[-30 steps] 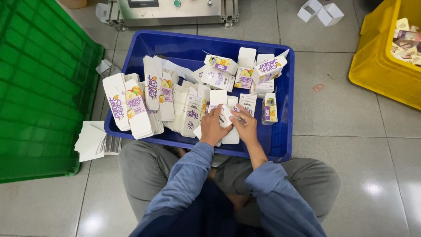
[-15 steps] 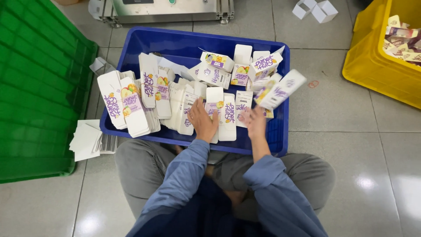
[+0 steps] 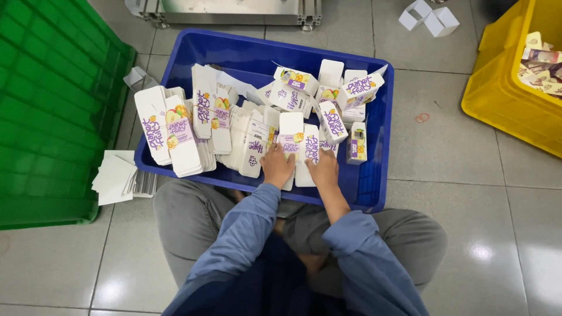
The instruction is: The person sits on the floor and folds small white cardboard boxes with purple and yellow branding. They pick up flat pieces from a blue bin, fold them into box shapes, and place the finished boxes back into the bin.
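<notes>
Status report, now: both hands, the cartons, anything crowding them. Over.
Left hand and right hand both gripping flat white cartons at near edge of blue crate. Loose folded cartons piled close on every side. Over.

A blue bin (image 3: 374, 181) sits on the floor, full of flat cartons (image 3: 178, 131). Both hands rest on cartons near its front edge, the left hand (image 3: 277, 168) beside the right hand (image 3: 324, 169). A green crate (image 3: 52, 105) stands left of the bin, a yellow bin (image 3: 497, 99) right.

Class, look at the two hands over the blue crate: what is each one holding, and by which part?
Both hands, left hand and right hand, grip the near ends of flat white cartons standing in the blue crate.
</notes>
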